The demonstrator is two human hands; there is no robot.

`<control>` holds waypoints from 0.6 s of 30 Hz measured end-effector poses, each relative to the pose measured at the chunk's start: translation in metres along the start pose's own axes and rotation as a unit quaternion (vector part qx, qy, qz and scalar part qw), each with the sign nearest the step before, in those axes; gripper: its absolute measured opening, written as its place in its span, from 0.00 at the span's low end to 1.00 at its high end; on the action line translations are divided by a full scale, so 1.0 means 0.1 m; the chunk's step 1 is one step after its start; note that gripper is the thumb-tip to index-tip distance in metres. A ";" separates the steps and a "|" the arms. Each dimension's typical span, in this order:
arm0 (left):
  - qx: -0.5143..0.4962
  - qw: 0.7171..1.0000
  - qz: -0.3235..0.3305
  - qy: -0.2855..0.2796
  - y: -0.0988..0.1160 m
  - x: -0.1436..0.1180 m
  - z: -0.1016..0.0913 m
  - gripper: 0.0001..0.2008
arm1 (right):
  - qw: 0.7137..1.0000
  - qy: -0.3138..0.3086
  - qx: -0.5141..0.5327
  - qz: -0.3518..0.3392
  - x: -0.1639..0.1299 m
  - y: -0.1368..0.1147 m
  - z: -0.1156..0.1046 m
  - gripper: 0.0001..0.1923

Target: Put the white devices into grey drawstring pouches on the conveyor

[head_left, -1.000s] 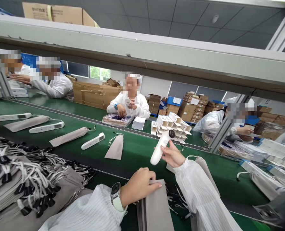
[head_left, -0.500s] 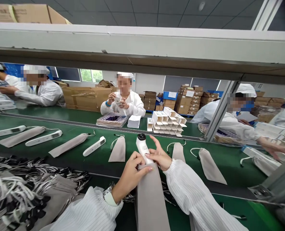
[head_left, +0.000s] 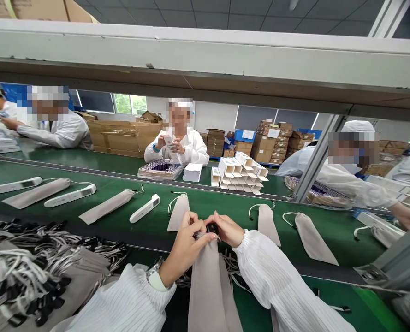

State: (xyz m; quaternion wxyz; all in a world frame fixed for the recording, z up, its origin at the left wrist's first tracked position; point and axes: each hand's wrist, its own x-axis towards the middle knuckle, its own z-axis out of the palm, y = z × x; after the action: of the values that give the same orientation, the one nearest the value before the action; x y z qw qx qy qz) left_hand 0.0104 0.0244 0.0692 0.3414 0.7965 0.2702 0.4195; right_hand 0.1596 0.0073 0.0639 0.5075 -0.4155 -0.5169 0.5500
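A grey drawstring pouch [head_left: 206,286] hangs lengthwise in front of me, its mouth at the top. Inside it sits a white handheld device, of which only the black end [head_left: 212,228] shows at the mouth. My left hand [head_left: 187,237] is closed, thumb and fingers pinching the pouch's rim on the left. On the other side my right hand [head_left: 227,229] is closed round the mouth, fingertips at the black end; whether they grip cloth or device is partly hidden. Behind my left hand lies another grey pouch [head_left: 180,211] on the green belt.
Along the green conveyor belt [head_left: 232,207] lie white devices [head_left: 145,209] and more pouches [head_left: 315,238]. A heap of pouches with white cords [head_left: 21,276] fills the left front. Across the belt, co-workers sit beside white cartons [head_left: 241,173]. A shelf beam [head_left: 205,50] crosses overhead; a metal post [head_left: 317,161] stands right.
The white device has slid down into the pouch, leaving its black end at the mouth. My right hand has moved down to the rim. Items on the belt have shifted right.
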 end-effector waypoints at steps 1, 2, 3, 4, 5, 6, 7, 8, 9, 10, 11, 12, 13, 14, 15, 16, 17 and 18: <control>0.002 1.000 0.002 0.001 0.01 0.00 0.00 0.13 | 1.000 -0.006 -0.018 0.019 0.00 0.01 -0.01 0.31; 0.004 1.000 0.004 0.002 0.02 0.00 -0.01 0.13 | 0.999 -0.015 -0.034 0.035 -0.01 0.01 -0.01 0.33; 0.006 1.000 0.005 0.006 0.02 0.01 -0.02 0.13 | 0.997 -0.027 -0.052 0.051 -0.01 0.01 0.00 0.35; 0.009 1.000 0.005 0.013 0.02 0.02 -0.03 0.14 | 0.995 -0.036 -0.074 0.064 -0.02 0.01 0.02 0.35; 0.012 1.000 0.006 0.022 0.01 0.04 -0.05 0.15 | 0.992 -0.036 -0.099 0.069 -0.03 0.01 0.05 0.35; 0.016 0.999 0.007 0.031 0.00 0.07 -0.07 0.16 | 0.990 -0.024 -0.123 0.061 -0.03 0.01 0.08 0.33; 0.020 0.999 0.007 0.039 -0.01 0.09 -0.10 0.16 | 0.988 -0.004 -0.145 0.042 -0.03 0.02 0.12 0.31; 0.027 0.999 0.006 0.044 -0.02 0.12 -0.12 0.16 | 0.986 0.020 -0.167 0.011 -0.03 0.03 0.16 0.28; 0.037 0.998 0.003 0.045 -0.02 0.14 -0.16 0.16 | 0.981 0.049 -0.187 -0.028 -0.03 0.04 0.19 0.26; 0.050 0.998 -0.003 0.039 -0.03 0.16 -0.19 0.16 | 0.972 0.083 -0.207 -0.071 -0.03 0.05 0.19 0.25; 0.065 0.997 -0.015 0.026 -0.03 0.18 -0.23 0.16 | 0.958 0.123 -0.233 -0.112 -0.03 0.06 0.18 0.24; 0.078 0.996 -0.036 -0.002 -0.01 0.18 -0.27 0.15 | 0.936 0.169 -0.270 -0.150 -0.03 0.07 0.13 0.23; 0.087 0.993 -0.069 -0.046 0.01 0.18 -0.31 0.15 | 0.904 0.219 -0.316 -0.185 -0.04 0.08 0.06 0.22; 0.090 0.984 -0.109 -0.108 0.05 0.17 -0.35 0.17 | 0.864 0.267 -0.367 -0.218 -0.04 0.09 -0.04 0.21; 0.082 0.968 -0.148 -0.183 0.10 0.14 -0.39 0.18 | 0.822 0.304 -0.414 -0.244 -0.05 0.10 -0.16 0.19; 0.068 0.949 -0.173 -0.253 0.18 0.11 -0.43 0.20 | 0.786 0.329 -0.452 -0.262 -0.05 0.11 -0.28 0.19; 0.051 0.933 -0.181 -0.306 0.27 0.07 -0.46 0.21 | 0.761 0.345 -0.478 -0.271 -0.06 0.11 -0.39 0.19; 0.031 0.925 -0.173 -0.337 0.37 0.03 -0.50 0.22 | 0.747 0.355 -0.490 -0.274 -0.06 0.10 -0.49 0.19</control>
State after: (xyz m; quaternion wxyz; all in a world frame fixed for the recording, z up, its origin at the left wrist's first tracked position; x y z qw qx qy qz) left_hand -0.0249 0.0193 0.1201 0.4548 0.8419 0.2858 0.0515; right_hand 0.2072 0.0086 0.0474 0.5103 -0.6128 -0.5894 -0.1292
